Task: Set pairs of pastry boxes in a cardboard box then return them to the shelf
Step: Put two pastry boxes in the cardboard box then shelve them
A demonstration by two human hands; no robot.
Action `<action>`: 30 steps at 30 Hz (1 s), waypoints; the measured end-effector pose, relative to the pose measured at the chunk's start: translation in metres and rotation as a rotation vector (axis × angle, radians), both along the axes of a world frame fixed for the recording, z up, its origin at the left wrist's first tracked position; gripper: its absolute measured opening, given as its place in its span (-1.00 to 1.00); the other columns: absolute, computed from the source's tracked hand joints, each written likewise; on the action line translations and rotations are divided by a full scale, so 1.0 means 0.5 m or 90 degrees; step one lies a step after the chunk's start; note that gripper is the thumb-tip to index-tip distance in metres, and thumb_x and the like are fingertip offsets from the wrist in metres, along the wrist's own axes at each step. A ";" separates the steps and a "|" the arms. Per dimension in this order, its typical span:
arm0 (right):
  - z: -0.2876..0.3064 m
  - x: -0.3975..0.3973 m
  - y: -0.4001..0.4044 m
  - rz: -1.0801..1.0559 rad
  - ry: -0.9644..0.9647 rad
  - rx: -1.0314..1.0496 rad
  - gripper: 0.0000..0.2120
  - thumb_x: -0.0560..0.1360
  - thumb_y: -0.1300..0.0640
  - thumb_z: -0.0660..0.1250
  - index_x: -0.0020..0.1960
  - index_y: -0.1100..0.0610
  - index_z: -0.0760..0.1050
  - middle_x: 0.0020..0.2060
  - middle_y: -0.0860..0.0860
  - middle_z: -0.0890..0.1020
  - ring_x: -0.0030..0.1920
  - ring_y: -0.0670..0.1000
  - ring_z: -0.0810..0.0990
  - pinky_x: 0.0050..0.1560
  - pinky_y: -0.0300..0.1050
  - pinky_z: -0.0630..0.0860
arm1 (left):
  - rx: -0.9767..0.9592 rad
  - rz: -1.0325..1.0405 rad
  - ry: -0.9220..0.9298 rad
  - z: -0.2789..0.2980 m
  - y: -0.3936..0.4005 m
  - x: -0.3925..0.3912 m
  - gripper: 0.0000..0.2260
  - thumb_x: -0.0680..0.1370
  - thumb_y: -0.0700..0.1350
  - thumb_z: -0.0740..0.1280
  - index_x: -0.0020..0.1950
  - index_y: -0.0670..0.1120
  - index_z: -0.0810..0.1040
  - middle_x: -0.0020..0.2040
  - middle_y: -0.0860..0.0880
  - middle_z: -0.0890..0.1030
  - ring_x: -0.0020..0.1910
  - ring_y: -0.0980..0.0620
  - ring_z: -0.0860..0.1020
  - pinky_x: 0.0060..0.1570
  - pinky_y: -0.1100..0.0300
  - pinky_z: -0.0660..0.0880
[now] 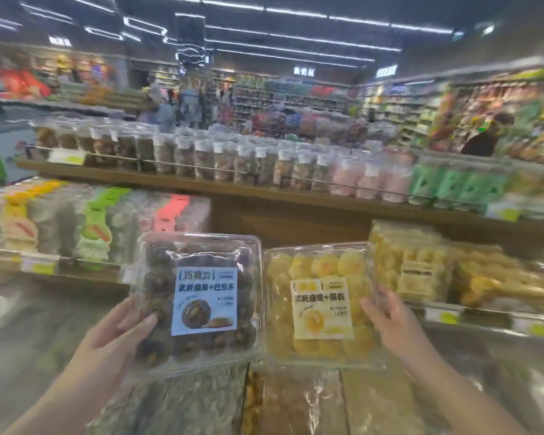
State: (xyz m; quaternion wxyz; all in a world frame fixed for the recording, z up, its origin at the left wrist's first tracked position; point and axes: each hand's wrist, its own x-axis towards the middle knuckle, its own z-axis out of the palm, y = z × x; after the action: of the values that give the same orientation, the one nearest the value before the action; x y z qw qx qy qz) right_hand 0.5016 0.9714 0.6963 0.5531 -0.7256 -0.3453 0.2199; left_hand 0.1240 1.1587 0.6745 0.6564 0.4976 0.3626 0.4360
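Observation:
I hold two clear plastic pastry boxes upright and side by side in front of the shelf. The chocolate pastry box (pixel 198 296), with dark pastries and a blue-white label, is gripped at its left edge by my left hand (pixel 120 331). The yellow pastry box (pixel 319 304), with a yellow label, is gripped at its right edge by my right hand (pixel 390 321). The two boxes nearly touch in the middle. Below them, a brown shape that may be the cardboard box (pixel 296 400) shows at the bottom, too blurred to tell.
A wooden shelf (pixel 264 189) carries rows of clear pastry tubs on top. Lower down, packaged pastries stand at the left (pixel 91 224) and yellow packs at the right (pixel 415 268). Shoppers and further aisles fill the background. The whole view is motion-blurred.

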 end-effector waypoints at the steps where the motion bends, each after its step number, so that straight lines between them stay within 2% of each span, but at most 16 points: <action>1: -0.003 0.017 -0.010 -0.026 0.005 -0.005 -0.69 0.63 0.06 0.30 0.34 -0.02 0.32 -0.03 -0.25 0.56 -0.15 -0.34 0.59 -0.23 -0.40 0.53 | -0.006 -0.018 0.007 -0.006 0.018 0.024 -0.73 0.58 -0.33 0.35 0.15 0.00 0.64 -0.05 0.12 0.77 -0.12 0.32 0.69 -0.02 0.39 0.58; 3: -0.007 0.050 -0.025 -0.059 0.008 -0.014 -0.61 0.60 -0.02 0.33 0.39 0.05 0.39 0.05 -0.22 0.63 0.00 -0.23 0.64 0.02 -0.19 0.59 | -0.018 -0.063 -0.007 -0.020 0.053 0.068 -0.63 0.54 -0.21 0.42 0.31 0.08 0.62 0.19 0.00 0.73 0.06 0.12 0.72 0.11 0.14 0.60; 5: -0.010 0.087 -0.031 -0.085 0.027 -0.015 -0.59 0.60 0.00 0.34 0.41 0.06 0.42 0.08 -0.16 0.68 0.04 -0.16 0.69 0.12 -0.06 0.61 | -0.025 -0.090 -0.023 -0.025 0.075 0.110 -0.54 0.50 -0.13 0.48 0.39 0.09 0.58 0.25 -0.08 0.70 0.15 -0.07 0.71 -0.07 0.10 0.67; 7: -0.015 0.124 -0.025 -0.084 0.047 -0.017 -0.68 0.62 0.05 0.32 0.35 0.04 0.44 0.05 -0.14 0.69 -0.06 -0.27 0.69 -0.07 -0.23 0.63 | -0.025 -0.090 -0.021 -0.026 0.090 0.158 -0.62 0.54 -0.16 0.45 0.35 0.07 0.61 0.21 -0.09 0.72 0.11 -0.10 0.72 -0.18 0.12 0.70; 9: -0.018 0.162 -0.010 -0.073 0.054 -0.012 -0.73 0.63 0.08 0.31 0.32 -0.03 0.41 0.04 -0.18 0.64 -0.15 -0.38 0.65 -0.26 -0.38 0.57 | -0.020 -0.077 -0.008 -0.027 0.099 0.206 -0.70 0.60 -0.27 0.34 0.20 0.07 0.65 0.05 0.00 0.77 -0.07 0.02 0.75 -0.31 0.18 0.68; 11: -0.016 0.201 0.014 -0.070 0.058 -0.019 -0.69 0.63 0.06 0.31 0.37 -0.01 0.41 0.10 -0.13 0.66 -0.08 -0.29 0.68 -0.20 -0.30 0.57 | -0.025 -0.088 0.003 -0.030 0.112 0.247 -0.72 0.54 -0.24 0.38 0.08 0.14 0.65 -0.10 0.12 0.77 -0.19 0.14 0.74 -0.40 0.25 0.61; 13: -0.014 0.237 0.047 -0.065 0.055 -0.029 -0.59 0.63 0.02 0.31 0.45 0.04 0.38 0.17 -0.08 0.65 0.04 -0.17 0.66 -0.11 -0.20 0.57 | -0.041 -0.112 -0.003 -0.036 0.132 0.275 -0.69 0.35 -0.02 0.59 0.04 0.24 0.70 -0.01 0.13 0.76 -0.08 0.13 0.74 -0.20 0.14 0.67; 15: -0.021 0.272 0.082 -0.053 0.073 -0.030 -0.52 0.63 0.02 0.31 0.51 0.04 0.32 0.19 -0.10 0.61 0.05 -0.19 0.60 -0.11 -0.21 0.54 | -0.057 -0.105 0.008 -0.054 0.163 0.294 -0.36 0.07 0.23 0.72 0.13 0.39 0.66 0.23 0.15 0.67 0.24 0.07 0.65 0.30 -0.03 0.53; 16: -0.024 0.288 0.099 -0.045 0.078 -0.026 -0.49 0.63 0.02 0.31 0.53 0.05 0.29 0.17 -0.11 0.59 0.02 -0.23 0.56 -0.13 -0.24 0.51 | -0.055 -0.091 0.016 -0.057 0.172 0.306 -0.28 0.02 0.28 0.72 0.15 0.42 0.63 0.27 0.21 0.63 0.33 0.08 0.58 0.40 -0.03 0.43; 17: -0.026 0.303 0.115 -0.036 0.087 -0.022 -0.47 0.63 0.03 0.31 0.55 0.06 0.26 0.16 -0.10 0.58 -0.01 -0.26 0.53 -0.14 -0.26 0.48 | -0.048 -0.095 0.020 -0.056 0.179 0.325 -0.32 0.07 0.26 0.71 0.16 0.42 0.62 0.22 0.27 0.62 0.34 0.13 0.56 0.39 0.04 0.43; 19: -0.034 0.334 0.151 -0.031 0.089 -0.021 -0.45 0.63 0.04 0.31 0.57 0.07 0.24 0.10 -0.14 0.57 -0.02 -0.27 0.50 -0.11 -0.25 0.46 | -0.053 -0.089 -0.022 -0.062 0.195 0.356 -0.59 0.38 0.04 0.61 0.16 0.33 0.61 0.04 0.31 0.67 0.14 0.28 0.64 0.08 0.26 0.57; 21: -0.035 0.348 0.187 -0.036 0.082 -0.041 -0.37 0.59 -0.05 0.33 0.59 0.03 0.22 0.17 -0.13 0.56 0.04 -0.16 0.54 0.06 -0.13 0.48 | -0.053 -0.069 -0.009 -0.070 0.220 0.381 -0.65 0.55 -0.19 0.45 0.19 0.24 0.60 0.02 0.22 0.72 -0.03 0.29 0.69 -0.14 0.28 0.64; 24: -0.047 0.368 0.226 -0.049 0.097 -0.043 -0.27 0.52 -0.19 0.33 0.60 -0.02 0.20 0.39 -0.06 0.49 0.24 -0.03 0.49 0.30 0.04 0.43 | -0.077 -0.056 0.013 -0.083 0.282 0.402 -0.61 0.52 -0.13 0.51 0.23 0.28 0.60 0.17 0.16 0.69 0.10 0.23 0.67 0.02 0.17 0.65; 26: -0.050 0.373 0.252 -0.056 0.097 -0.049 -0.34 0.58 -0.13 0.30 0.60 0.00 0.18 0.35 -0.07 0.48 0.22 -0.05 0.45 0.19 -0.05 0.45 | -0.095 -0.070 0.018 -0.099 0.333 0.403 -0.40 0.35 0.08 0.64 0.32 0.41 0.55 0.39 0.14 0.54 0.37 0.07 0.53 0.35 -0.12 0.49; 28: -0.067 0.389 0.276 -0.069 0.091 -0.063 -0.40 0.64 -0.06 0.25 0.61 0.03 0.16 0.37 0.00 0.48 0.18 -0.05 0.45 -0.02 -0.22 0.43 | -0.096 -0.098 0.033 -0.125 0.382 0.407 -0.26 0.22 0.20 0.68 0.35 0.44 0.51 0.48 0.11 0.49 0.46 -0.07 0.47 0.40 -0.30 0.39; 30: -0.068 0.392 0.299 -0.078 0.112 -0.071 -0.41 0.65 -0.05 0.23 0.61 0.03 0.15 0.34 -0.02 0.48 0.21 -0.02 0.47 -0.08 -0.29 0.41 | -0.091 -0.115 0.004 -0.137 0.415 0.426 -0.17 0.13 0.23 0.71 0.37 0.37 0.53 0.47 0.04 0.52 0.43 -0.10 0.50 0.39 -0.28 0.41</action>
State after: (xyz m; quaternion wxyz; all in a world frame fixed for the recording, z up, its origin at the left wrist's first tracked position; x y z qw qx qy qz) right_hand 0.6974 1.1208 0.6621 0.5524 -0.7528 -0.2378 0.2676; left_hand 0.3368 1.3663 0.6061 0.7256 0.4816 0.3484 0.3466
